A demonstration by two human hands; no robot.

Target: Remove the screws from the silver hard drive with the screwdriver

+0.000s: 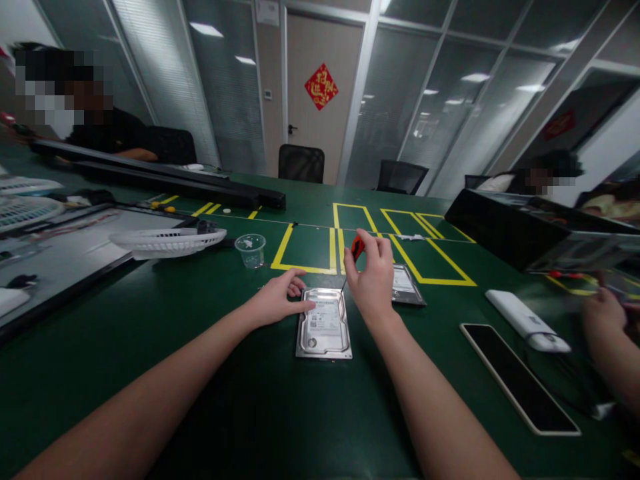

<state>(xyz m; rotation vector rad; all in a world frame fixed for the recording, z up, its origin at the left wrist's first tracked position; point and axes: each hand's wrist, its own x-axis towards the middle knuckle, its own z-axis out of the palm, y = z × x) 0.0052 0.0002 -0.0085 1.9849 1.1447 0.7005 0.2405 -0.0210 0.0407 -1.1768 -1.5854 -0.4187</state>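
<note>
A silver hard drive (324, 323) lies flat on the green table (200, 347) in front of me. My left hand (277, 298) rests at its upper left corner, fingers curled, a fingertip pressing on the drive's edge. My right hand (373, 273) is closed around a small screwdriver with a red handle (357, 249); its thin shaft slants down to the drive's top right corner. A second drive (406, 285) lies just right of my right hand, partly hidden by it.
A clear plastic cup (251, 250) and a white fan grille (167, 241) sit at the left. A black phone (517, 377) and a white device (526, 320) lie at the right, near another person's hand (605, 313). Yellow tape boxes (310, 250) mark the table.
</note>
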